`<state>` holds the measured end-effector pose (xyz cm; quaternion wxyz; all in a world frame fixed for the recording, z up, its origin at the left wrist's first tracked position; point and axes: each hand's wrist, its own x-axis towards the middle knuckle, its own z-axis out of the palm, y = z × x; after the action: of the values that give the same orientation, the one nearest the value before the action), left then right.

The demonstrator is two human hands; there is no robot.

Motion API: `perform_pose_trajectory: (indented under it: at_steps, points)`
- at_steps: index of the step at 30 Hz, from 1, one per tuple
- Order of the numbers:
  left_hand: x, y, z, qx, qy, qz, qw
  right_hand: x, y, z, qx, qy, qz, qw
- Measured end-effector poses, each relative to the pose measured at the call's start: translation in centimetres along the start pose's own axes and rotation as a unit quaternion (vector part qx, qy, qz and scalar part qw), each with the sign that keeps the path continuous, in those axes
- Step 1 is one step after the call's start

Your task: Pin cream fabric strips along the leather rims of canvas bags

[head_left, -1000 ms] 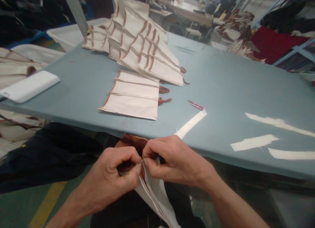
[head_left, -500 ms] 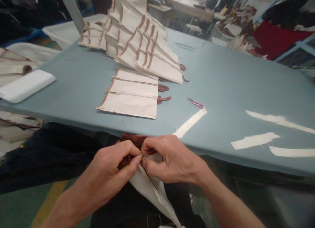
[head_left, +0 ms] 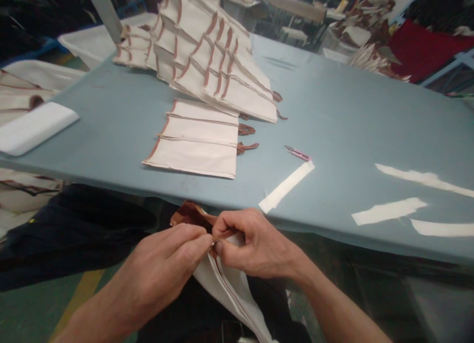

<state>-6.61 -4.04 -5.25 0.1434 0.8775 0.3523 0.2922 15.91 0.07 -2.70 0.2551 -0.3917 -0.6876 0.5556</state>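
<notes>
My left hand (head_left: 174, 256) and my right hand (head_left: 252, 242) meet over my lap, just below the table's front edge. Both are closed, their fingertips pinching the seam of a cream fabric bag (head_left: 222, 281) with brown trim. Its brown end (head_left: 190, 212) sticks up behind the fingers, while the cream part hangs down to the lower right. The exact spot under the fingertips is hidden. On the table ahead lies a flat cream bag (head_left: 200, 153) with brown straps (head_left: 247, 148) at its right side.
Behind stands a heap of similar cream bags (head_left: 211, 57) on the blue-grey table (head_left: 351, 121). Thread snips (head_left: 297, 153) lie near a cream strip (head_left: 287, 186); more strips (head_left: 388, 210) are at right. A white folded item (head_left: 37, 128) sits at the left edge, beside white bins (head_left: 89, 44).
My left fingers have closed in flatter over the seam. The bag's brown end has risen and opened out more behind my hands. The view has shifted slightly.
</notes>
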Motion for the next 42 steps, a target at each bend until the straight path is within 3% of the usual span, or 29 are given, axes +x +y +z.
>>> perform_pose_trajectory:
  at_steps: [8,13,15,18,22,24,26,29,31,33,35,38,42]
  points:
    - [-1.1,-1.1,0.9,0.008,-0.030,0.025,0.999,0.3,0.5,-0.2,0.206,-0.069,0.131,0.967]
    - [-0.1,-0.6,1.1,0.005,0.015,0.017,1.000,0.6,0.8,0.1,0.212,-0.036,0.144,0.966]
    - [0.6,0.1,0.9,-0.027,0.037,-0.014,0.999,0.5,0.8,0.2,0.204,-0.033,0.143,0.968]
    - [1.8,1.2,-0.1,-0.118,0.034,-0.113,0.986,0.1,0.3,0.0,0.150,-0.023,0.112,0.982]
    - [2.8,1.2,-1.3,-0.203,-0.066,-0.181,0.960,-0.5,-0.7,-0.3,0.024,0.017,0.032,0.999]
    - [2.7,0.8,-1.2,-0.186,-0.099,-0.160,0.964,-0.7,-0.9,-0.3,-0.024,0.038,-0.016,0.999]
    - [2.4,0.2,-0.6,-0.128,-0.080,-0.090,0.984,-0.8,-0.7,-0.1,-0.034,0.052,-0.042,0.997]
    - [2.0,-0.4,0.7,-0.029,-0.012,0.022,0.999,-0.9,0.3,0.3,0.035,0.033,-0.001,0.999]
    - [1.8,-0.6,1.3,-0.010,0.019,0.037,0.999,-0.8,1.1,0.6,0.102,0.016,0.038,0.994]
    - [1.8,-0.6,1.4,-0.040,0.027,0.012,0.999,-0.8,1.6,0.7,0.149,0.012,0.045,0.988]
    - [1.9,-0.5,1.1,-0.093,0.001,-0.036,0.995,-0.7,1.7,0.7,0.154,0.009,0.035,0.987]
    - [2.1,0.0,0.3,-0.172,-0.068,-0.102,0.977,-0.8,1.2,0.5,0.073,0.020,-0.010,0.997]
    - [2.8,0.7,-0.2,-0.214,-0.107,-0.165,0.957,-1.1,0.3,-0.1,-0.072,0.051,-0.104,0.991]
